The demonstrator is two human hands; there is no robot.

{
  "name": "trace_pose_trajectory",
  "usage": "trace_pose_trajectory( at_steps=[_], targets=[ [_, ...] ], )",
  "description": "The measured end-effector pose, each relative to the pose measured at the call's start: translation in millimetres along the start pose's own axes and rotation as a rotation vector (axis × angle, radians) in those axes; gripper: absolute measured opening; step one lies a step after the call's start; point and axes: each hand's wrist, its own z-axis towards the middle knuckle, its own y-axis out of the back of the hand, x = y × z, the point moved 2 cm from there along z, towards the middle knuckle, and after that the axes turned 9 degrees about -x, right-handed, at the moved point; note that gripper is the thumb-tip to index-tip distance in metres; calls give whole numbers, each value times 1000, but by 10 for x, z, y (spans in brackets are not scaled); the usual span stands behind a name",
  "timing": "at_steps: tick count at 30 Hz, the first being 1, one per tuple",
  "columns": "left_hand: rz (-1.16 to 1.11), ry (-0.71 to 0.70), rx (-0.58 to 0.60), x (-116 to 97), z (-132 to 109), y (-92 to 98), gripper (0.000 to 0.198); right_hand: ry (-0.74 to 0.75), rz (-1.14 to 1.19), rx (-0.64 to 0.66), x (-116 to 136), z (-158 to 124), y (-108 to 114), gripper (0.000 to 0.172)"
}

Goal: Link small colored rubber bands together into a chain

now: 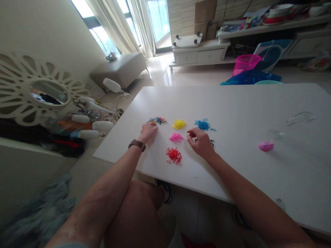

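Small rubber bands lie in colour piles on a white table (245,103). A mixed pile (157,120) sits at the left, with yellow (179,124), blue (202,125), pink (176,137) and red (174,155) piles beside it. My left hand (148,132), a watch on its wrist, rests curled with fingertips at the mixed pile. My right hand (200,141) lies right of the pink pile, thumb and fingers pinched together; a few dark bands (212,142) lie partly hidden under it. What either hand holds is too small to see.
A pink lid-like object (266,146) and a clear plastic container (297,120) lie on the table's right. On the floor at left stand a carved white mirror (38,91) and clutter. Farther back are a grey ottoman (121,69), a pink basket (245,63) and low white cabinets (200,53).
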Motion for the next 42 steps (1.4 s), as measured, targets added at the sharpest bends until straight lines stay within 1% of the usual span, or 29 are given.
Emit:
trace_pose_trajectory(
  at_steps=[3, 8, 14, 19, 24, 28, 31, 33, 37, 40, 42],
  targets=[
    [36, -47, -59, 74, 15, -16, 36, 4, 4, -4, -8, 0, -4, 9],
    [27, -99, -40, 146, 62, -11, 34, 9, 4, -2, -8, -6, -8, 10],
    [28, -94, -83, 193, 72, 8, 31, 20, -4, 12, -3, -10, -15, 9],
    [12, -99, -35, 196, 64, 4, 30, 18, -5, 26, -7, -10, -18, 9],
    [2, -106, -36, 226, 98, 22, 31, 18, 0, 33, -3, -13, -13, 9],
    [10, -99, -84, 276, 124, 40, 32, 18, -2, 37, -1, -13, -12, 9],
    [20, -90, -43, 302, 133, 35, 31, 15, 2, 43, -3, -11, -19, 10],
    [24, -101, -6, 302, 135, 32, 31, 12, 1, 47, -5, -10, -24, 10],
    [30, -103, 7, 278, 126, 50, 34, 10, -8, 51, -3, -12, -24, 9],
    [-2, -88, -11, 257, 107, 79, 34, 9, -15, 51, 5, -12, -19, 9],
    [-62, -40, -35, 249, 88, 103, 35, 7, -20, 48, 9, -13, -16, 9]
  ],
)
